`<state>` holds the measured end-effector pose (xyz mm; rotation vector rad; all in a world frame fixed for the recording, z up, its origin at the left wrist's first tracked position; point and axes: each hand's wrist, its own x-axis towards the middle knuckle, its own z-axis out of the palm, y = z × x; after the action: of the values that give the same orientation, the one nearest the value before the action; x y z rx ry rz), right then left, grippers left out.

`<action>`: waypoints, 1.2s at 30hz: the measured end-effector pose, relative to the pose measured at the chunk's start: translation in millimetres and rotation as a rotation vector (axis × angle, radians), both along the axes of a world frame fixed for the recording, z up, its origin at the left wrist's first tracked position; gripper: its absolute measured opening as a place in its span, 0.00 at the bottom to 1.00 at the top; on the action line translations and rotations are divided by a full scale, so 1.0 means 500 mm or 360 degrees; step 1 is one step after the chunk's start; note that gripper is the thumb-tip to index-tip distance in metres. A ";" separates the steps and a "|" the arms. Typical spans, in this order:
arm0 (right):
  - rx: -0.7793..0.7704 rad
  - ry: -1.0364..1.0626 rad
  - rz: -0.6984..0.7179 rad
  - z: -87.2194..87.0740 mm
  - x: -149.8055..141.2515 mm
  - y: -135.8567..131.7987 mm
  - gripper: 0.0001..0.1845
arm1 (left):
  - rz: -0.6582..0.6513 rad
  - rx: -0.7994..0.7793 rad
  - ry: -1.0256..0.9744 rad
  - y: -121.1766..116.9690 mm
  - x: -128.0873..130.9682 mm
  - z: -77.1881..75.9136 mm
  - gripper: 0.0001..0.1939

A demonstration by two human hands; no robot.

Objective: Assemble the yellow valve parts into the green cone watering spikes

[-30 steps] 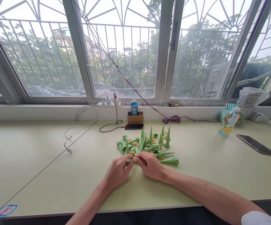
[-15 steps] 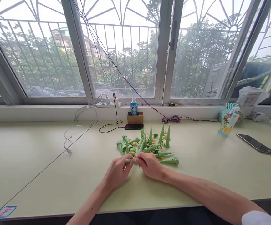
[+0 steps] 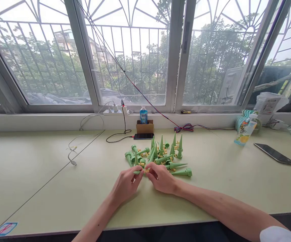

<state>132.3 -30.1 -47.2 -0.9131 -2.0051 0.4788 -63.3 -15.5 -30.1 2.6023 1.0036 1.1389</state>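
My left hand (image 3: 125,182) is closed around a green plastic watering spike (image 3: 136,172), most of it hidden by the fingers. My right hand (image 3: 163,178) pinches a small yellow valve piece (image 3: 146,170) against the spike's near end, between the two hands. Whether the piece sits inside the spike cannot be made out. Just beyond the fingers is a heap of green spikes (image 3: 161,144) with yellow valves among them, some upright and some lying down. One lying spike (image 3: 183,172) is close to my right wrist.
Behind the heap, a phone (image 3: 143,136) on a cable lies before a cardboard box (image 3: 144,127) and a blue bottle (image 3: 143,115). To the right are a drink bottle (image 3: 245,130), another phone (image 3: 275,154) and coiled wires (image 3: 184,127). A white cable (image 3: 72,158) lies left on the table (image 3: 47,201).
My right fingers have shifted slightly at the yellow valve piece, which now shows more between my hands. My left hand and the heap look the same.
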 end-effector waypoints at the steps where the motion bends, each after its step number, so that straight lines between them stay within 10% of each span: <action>1: -0.0001 0.0005 0.0003 0.000 0.000 0.000 0.05 | 0.0000 -0.0008 0.0002 0.001 0.000 -0.001 0.13; 36: 0.0026 0.0065 -0.0018 0.007 -0.002 0.003 0.07 | 0.0004 -0.0034 0.0024 0.004 -0.004 -0.006 0.12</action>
<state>131.2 -28.7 -43.8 -0.8976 -1.9633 0.4707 -65.3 -13.7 -33.0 2.5977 1.0167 1.1047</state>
